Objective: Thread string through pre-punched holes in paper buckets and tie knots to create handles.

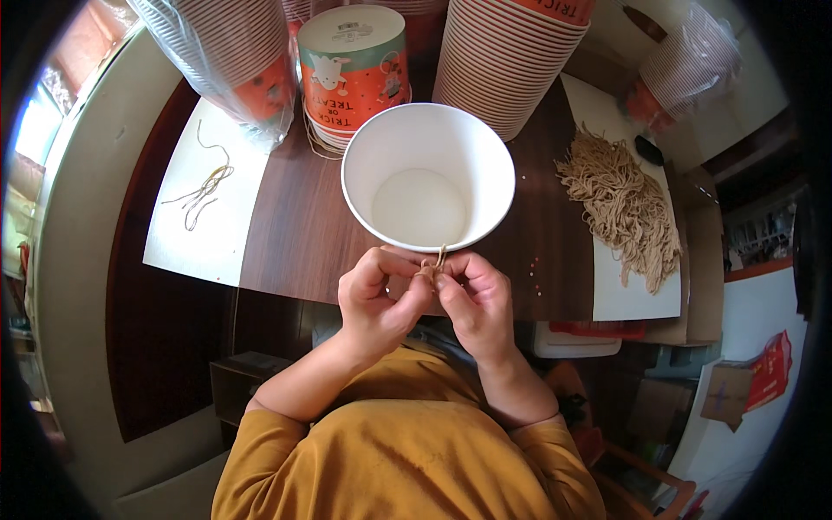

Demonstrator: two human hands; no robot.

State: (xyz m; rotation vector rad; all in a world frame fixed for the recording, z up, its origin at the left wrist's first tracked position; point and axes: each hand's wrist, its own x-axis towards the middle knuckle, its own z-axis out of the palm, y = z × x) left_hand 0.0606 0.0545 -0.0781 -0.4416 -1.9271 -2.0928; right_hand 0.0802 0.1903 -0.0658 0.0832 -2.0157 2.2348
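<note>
A white paper bucket (420, 208) stands mouth up in front of me, its round inside bare. At its near rim a tan cord (443, 253) rises in a small loop and runs down between my fingertips. My left hand (381, 284) pinches the cord with thumb and forefinger. Close beside it, my right hand (472, 299) also pinches the cord, and the two thumbs nearly meet. The bucket's outer near side and the cord's ends are hidden behind my hands.
On the right, a heap of tan cords (620, 204) lies on a white sheet. A few loose cords (208, 186) rest on the left. Behind the bucket stand an upturned orange and green bucket (351, 74), a tall bucket stack (511, 65) and plastic-wrapped stacks (230, 61).
</note>
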